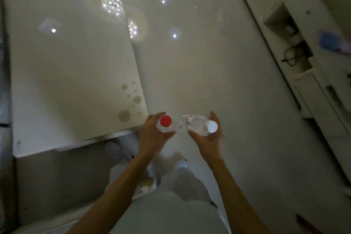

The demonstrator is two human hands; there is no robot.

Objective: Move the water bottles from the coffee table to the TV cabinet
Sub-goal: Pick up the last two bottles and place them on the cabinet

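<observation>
Two water bottles in carry, one per hand. We see the left hand (152, 137) wrapped round the red-capped bottle (165, 124), which stands near upright with its cap toward the camera. Its fingers (155, 117) curl closely about the body below the shoulder. The right hand (207, 140) grasps the white-capped bottle (197, 126), tilted so that its base leans toward the left fingers. The two bottles come very close, and we cannot tell whether they touch. The right fingers (214, 116) curl round the far side with the thumb on the near side, by our reading a looser cradle than the left. Neither hand is free.

Both bottles are off the coffee table (66, 72), whose corner lies just to the left of the left fingers, with pale ring marks (124, 115) near that edge. The TV cabinet (311, 89) runs well to the right of the right fingers, across the glossy floor (209, 62).

We judge the step in hand to be the carry. To do it well, we would turn to the right, hold each bottle by its body rather than its cap, and bring the tilted one upright before setting it down. We would choose a flat part of the cabinet top — not the open recess with the cable (290, 57) — and place one bottle at a time, so that neither knocks the other over.
</observation>
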